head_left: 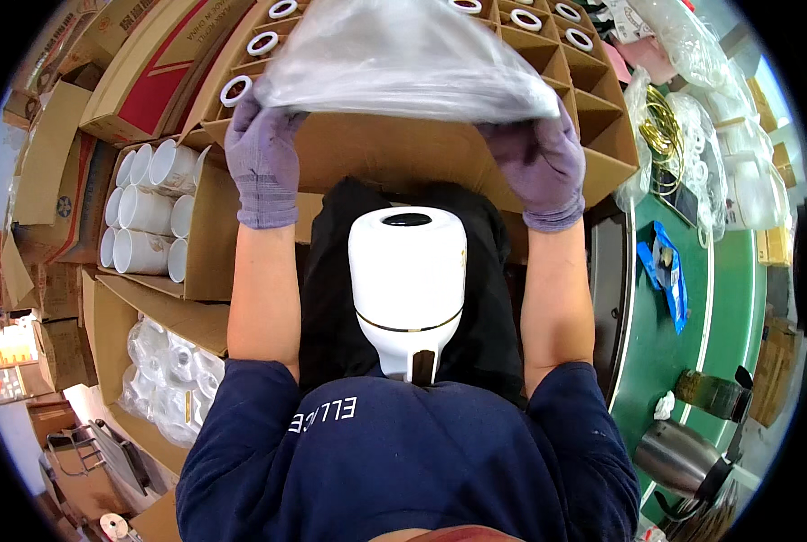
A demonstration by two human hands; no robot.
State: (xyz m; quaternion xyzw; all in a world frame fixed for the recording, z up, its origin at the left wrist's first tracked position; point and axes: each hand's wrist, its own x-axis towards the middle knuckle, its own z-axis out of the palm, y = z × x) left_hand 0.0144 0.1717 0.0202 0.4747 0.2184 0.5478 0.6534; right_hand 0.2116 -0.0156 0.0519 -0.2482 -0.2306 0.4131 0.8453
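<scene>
A blue shirt (458, 452) is showing white letters (322, 415). In front, a big cardboard box (394, 152) is holding round, white-rimmed things (252, 46) in little squares. A see-through plastic bag (412, 68) is spreading over its middle. At left, a smaller box (212, 239) is holding white cups (146, 212). A white machine (408, 266) is resting on the lap (489, 262), below the bag. The gloved left hand (264, 161) and right hand (541, 164) are pinching the bag's near edge, one at each end.

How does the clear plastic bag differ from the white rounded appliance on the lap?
The translucent, thin plastic bag looks limp and wrinkled; the white, rounded, solid-looking appliance is smooth. The bag is held up by the left grip and right grip; the appliance rests on the black-trousered lap, with neither grip on it. Both look pale.
</scene>
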